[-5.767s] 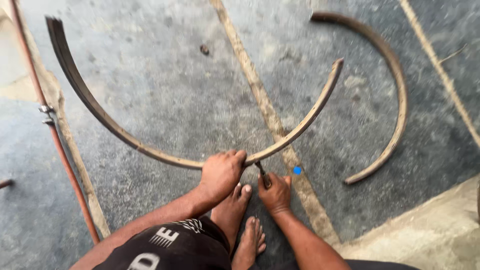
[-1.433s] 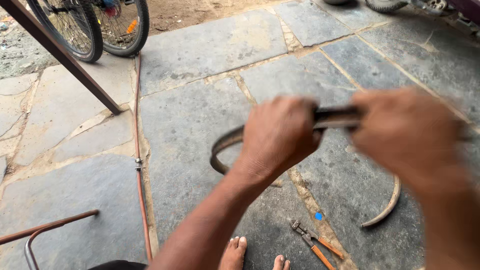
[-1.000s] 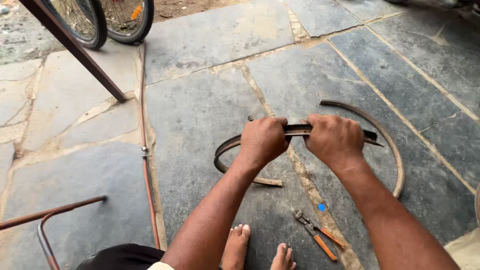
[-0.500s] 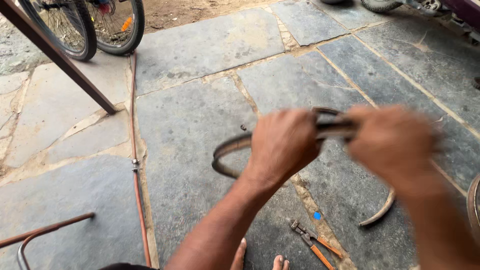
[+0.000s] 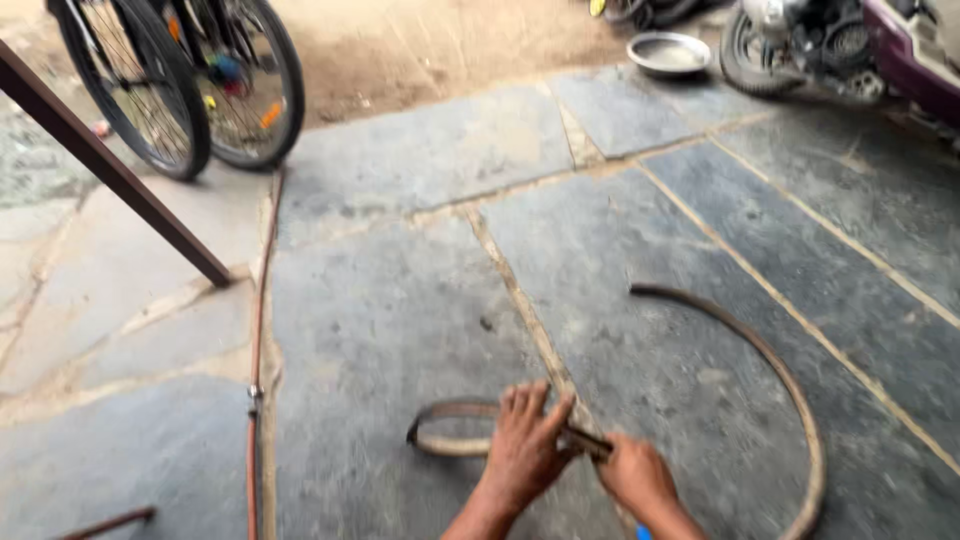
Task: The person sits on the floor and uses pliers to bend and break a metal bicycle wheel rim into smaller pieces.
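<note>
My left hand (image 5: 527, 445) is closed over a curved strip of rusty metal (image 5: 445, 440), fingers wrapped across it where it bends into a loop low over the stone floor (image 5: 400, 330). My right hand (image 5: 637, 475) sits just beside the left and grips the same strip at its other side, though the picture is blurred there and I cannot tell how firmly the fingers close. The loop of the strip lies to the left of my hands, near the floor.

A second, longer curved strip (image 5: 770, 370) lies flat on the slabs to the right, arching from the middle of the floor toward the bottom edge. A thin reddish hose (image 5: 258, 340) runs along the floor joint on the left. Further out stand two bicycle wheels (image 5: 190, 85), a slanting brown bar (image 5: 110, 170), a metal bowl (image 5: 668, 52) and a parked motorbike (image 5: 850, 45).
</note>
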